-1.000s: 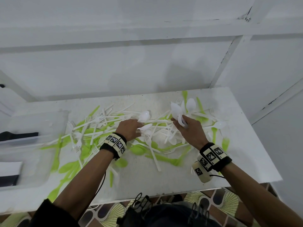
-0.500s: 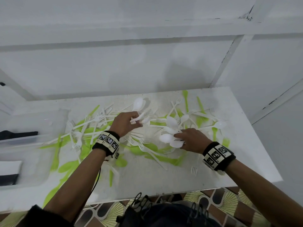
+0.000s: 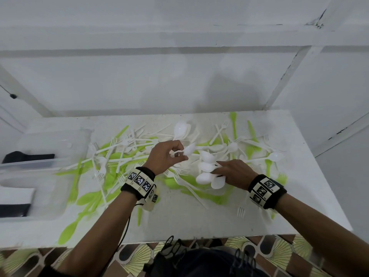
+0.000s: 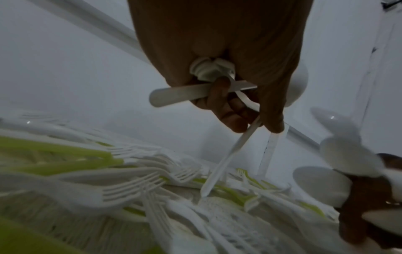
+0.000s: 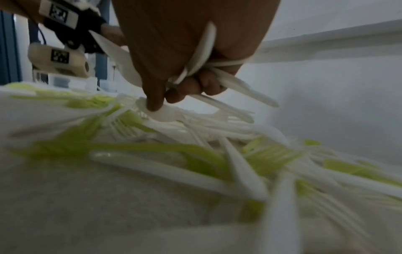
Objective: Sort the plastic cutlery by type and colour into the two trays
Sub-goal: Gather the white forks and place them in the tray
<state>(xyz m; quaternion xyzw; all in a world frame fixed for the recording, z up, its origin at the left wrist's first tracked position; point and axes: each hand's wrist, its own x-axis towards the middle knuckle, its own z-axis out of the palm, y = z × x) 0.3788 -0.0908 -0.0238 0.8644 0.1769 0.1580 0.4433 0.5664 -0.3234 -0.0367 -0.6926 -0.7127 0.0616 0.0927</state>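
Observation:
White and green plastic forks and spoons (image 3: 123, 156) lie scattered over the white table (image 3: 199, 220). My left hand (image 3: 169, 154) grips several white spoons (image 3: 180, 129) by their handles (image 4: 180, 94) above the middle of the pile. My right hand (image 3: 233, 172) holds a bunch of white spoons (image 3: 207, 172), bowls pointing left. In the right wrist view its handles (image 5: 245, 89) stick out of the fist (image 5: 185, 82) and one fingertip presses a white piece (image 5: 163, 111) in the pile. Clear trays (image 3: 40, 166) stand at the left.
Green spoons (image 3: 67, 234) reach the table's near left edge. A lone white fork (image 3: 241, 211) lies near the right front. White walls (image 3: 179, 76) close the back and right. Patterned floor (image 3: 139, 254) shows below the table.
My right hand swung its spoon bunch from upright down to the left and low over the pile. My left hand lifted white spoons from the heap and moved slightly toward the right hand.

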